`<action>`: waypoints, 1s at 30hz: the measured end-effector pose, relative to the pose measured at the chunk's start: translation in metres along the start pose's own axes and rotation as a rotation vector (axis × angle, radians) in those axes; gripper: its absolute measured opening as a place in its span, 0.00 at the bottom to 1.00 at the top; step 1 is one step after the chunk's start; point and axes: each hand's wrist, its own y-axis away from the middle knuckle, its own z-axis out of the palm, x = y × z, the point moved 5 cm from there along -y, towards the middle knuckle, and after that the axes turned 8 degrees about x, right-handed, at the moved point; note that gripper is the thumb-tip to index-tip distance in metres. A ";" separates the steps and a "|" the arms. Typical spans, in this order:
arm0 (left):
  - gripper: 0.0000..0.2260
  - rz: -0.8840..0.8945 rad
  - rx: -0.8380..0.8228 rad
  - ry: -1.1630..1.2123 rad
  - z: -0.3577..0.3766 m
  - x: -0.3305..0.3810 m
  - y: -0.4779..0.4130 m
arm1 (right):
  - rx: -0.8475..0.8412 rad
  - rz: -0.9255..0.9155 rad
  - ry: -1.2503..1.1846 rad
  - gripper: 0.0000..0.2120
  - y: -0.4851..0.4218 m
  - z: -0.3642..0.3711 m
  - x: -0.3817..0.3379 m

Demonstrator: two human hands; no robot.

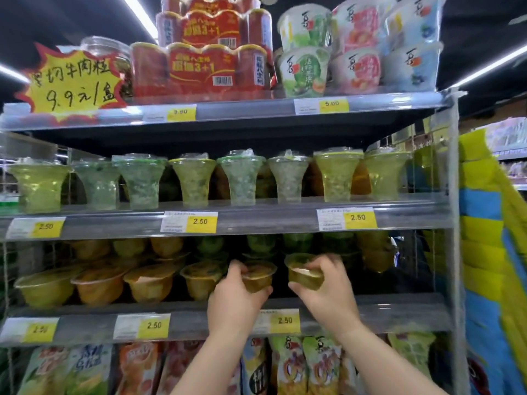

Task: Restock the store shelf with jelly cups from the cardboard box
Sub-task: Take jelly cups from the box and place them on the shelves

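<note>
Dim shop aisle under bright strip lights, with a yellow and blue display point(490, 252) at the far right. Across most of the view, a grey store shelf point(370, 317) of four visible tiers. On the top tier, red multipacks point(205, 67) in the middle, pastel tubs point(359, 52) to the right, and a clear jar point(105, 52) at the left, partly behind a yellow starburst sign point(71, 81) with handwritten figures. On the second tier, a front row of tall flared cups point(194, 181), green and yellow, upright, lids on, with more dimly visible behind. On the third tier, bowl-shaped jelly cups point(99, 283), yellow and orange along the left front, green and amber ones stacked further back. On the lowest tier, bagged snacks point(299, 366) side by side. Up from the near edge to the third tier, two bare forearms. Left hand point(236, 297) wrapped round an amber jelly cup point(258, 276), just right of the front row. Right hand point(325, 292) clamped on a green jelly cup point(305, 273), fingers over its right side, thumb low on its left. Hands apart, the two held cups near each other with a dark gap between. Impossible to tell whether either cup touches the shelf board. Along the shelf rails, yellow price tags point(285, 320), several marked 2.50.
</note>
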 end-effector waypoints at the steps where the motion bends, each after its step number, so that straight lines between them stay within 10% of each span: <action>1: 0.21 0.010 0.010 -0.010 -0.001 0.000 0.001 | -0.013 0.004 0.029 0.17 -0.001 0.004 0.003; 17: 0.30 0.190 0.047 -0.165 -0.028 0.006 0.022 | -0.051 -0.113 0.247 0.28 0.026 0.007 -0.007; 23: 0.17 0.271 0.099 -0.091 -0.054 -0.015 0.041 | 0.142 -0.274 0.136 0.16 0.072 0.004 -0.039; 30: 0.11 0.231 -0.108 -0.144 -0.048 -0.104 0.075 | -0.152 -0.045 0.094 0.04 0.161 0.049 -0.039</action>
